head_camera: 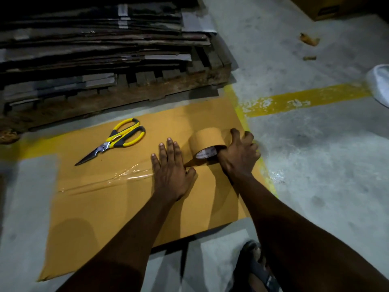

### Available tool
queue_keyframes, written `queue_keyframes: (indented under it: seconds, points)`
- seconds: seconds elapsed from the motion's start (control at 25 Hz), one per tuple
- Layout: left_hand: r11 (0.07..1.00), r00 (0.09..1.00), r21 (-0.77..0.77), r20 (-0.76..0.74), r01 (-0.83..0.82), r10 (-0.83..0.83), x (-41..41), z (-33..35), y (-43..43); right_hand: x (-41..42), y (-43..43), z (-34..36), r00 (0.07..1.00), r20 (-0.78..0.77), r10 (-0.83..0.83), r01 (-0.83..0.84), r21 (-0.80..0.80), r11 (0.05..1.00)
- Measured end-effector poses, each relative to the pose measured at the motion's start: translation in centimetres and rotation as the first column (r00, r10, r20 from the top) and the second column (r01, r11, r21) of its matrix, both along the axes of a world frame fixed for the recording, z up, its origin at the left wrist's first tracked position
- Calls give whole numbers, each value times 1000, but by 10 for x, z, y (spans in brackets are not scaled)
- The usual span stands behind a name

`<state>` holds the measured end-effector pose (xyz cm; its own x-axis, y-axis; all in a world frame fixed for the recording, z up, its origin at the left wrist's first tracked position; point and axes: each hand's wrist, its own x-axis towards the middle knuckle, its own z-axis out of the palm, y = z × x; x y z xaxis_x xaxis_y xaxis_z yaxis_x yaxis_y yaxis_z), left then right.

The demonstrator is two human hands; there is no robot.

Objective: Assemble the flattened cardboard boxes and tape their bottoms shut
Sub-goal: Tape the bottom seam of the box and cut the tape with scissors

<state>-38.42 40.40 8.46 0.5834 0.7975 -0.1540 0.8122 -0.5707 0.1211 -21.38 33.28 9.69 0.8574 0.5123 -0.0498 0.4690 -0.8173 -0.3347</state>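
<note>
Spreading across the whole view is a grey concrete floor [305, 154], mottled and scuffed, crossed by worn yellow painted lines [305, 100] that meet at a corner.

At the upper left, a rough wooden pallet [147, 95] carries a tall stack of flattened cardboard [84, 39], its layered edges dark and ragged in the dim light.

In front of the pallet, a flattened cardboard box [105, 207] lies directly on the floor. It is a broad, smooth sheet of orange-brown board, and a person's two bare forearms reach over it from the bottom of the view.

The left hand [170, 171] presses flat on the middle of the box, fingers straight and slightly spread. Just beside it, the right hand [240, 154] is clamped on a tape roll [200, 142], fingers curled over its rim. The roll is a thick brown ring standing on edge on the box, with a short length of brown tape running from it to the left hand.

A glossy, wrinkled strip of clear tape [105, 182] lies along the box, left of the left hand.

Scissors [117, 140] with yellow and black handles and closed dark blades rest on the box near the pallet.

A dark sandal [259, 268] shows at the bottom edge.
</note>
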Motion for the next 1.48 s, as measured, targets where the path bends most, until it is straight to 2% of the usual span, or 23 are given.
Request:
queue_keyframes:
  seconds: [0.2,0.32,0.36,0.44,0.48,0.56,0.6,0.72,0.88,1.04,1.32,1.48]
  points:
    - [1000,999,16,-25,-24,24,-31,-9,-4,-48,0,-1,991,24,129,-128,-46,991]
    - [1000,998,4,-53,-17,17,-28,-9,-4,-5,-15,6,930,259,262,-284,50,958]
    - [1000,998,4,-52,-23,23,-25,-9,-4,13,-22,11,924,276,264,-290,60,955]
    - [999,997,6,-57,-48,48,-23,-5,-6,38,-29,13,959,197,206,-231,114,966]
    - [998,996,8,-63,-60,61,-21,-3,-6,41,-28,12,985,111,134,-154,205,966]
    - [1000,998,18,-59,-19,20,-9,1,-9,33,-22,4,988,-151,40,26,412,911]
    - [999,998,16,-46,37,-36,2,2,-14,25,-20,-2,967,-245,73,53,472,880]
    - [989,989,-9,7,148,-148,40,1,-33,26,-23,-11,952,-258,164,-13,503,864]
    - [993,993,-4,-23,114,-114,47,-6,-38,69,-36,-5,978,-189,-90,181,545,819]
    - [990,990,-6,-21,139,-139,59,-1,-42,79,-62,-32,928,-277,-248,347,403,847]
    - [945,944,-10,-42,327,-328,109,2,-64,84,-53,-51,887,-392,-243,403,405,821]
    - [935,934,-10,-44,355,-355,109,3,-66,76,-56,-58,889,-441,-123,308,378,873]
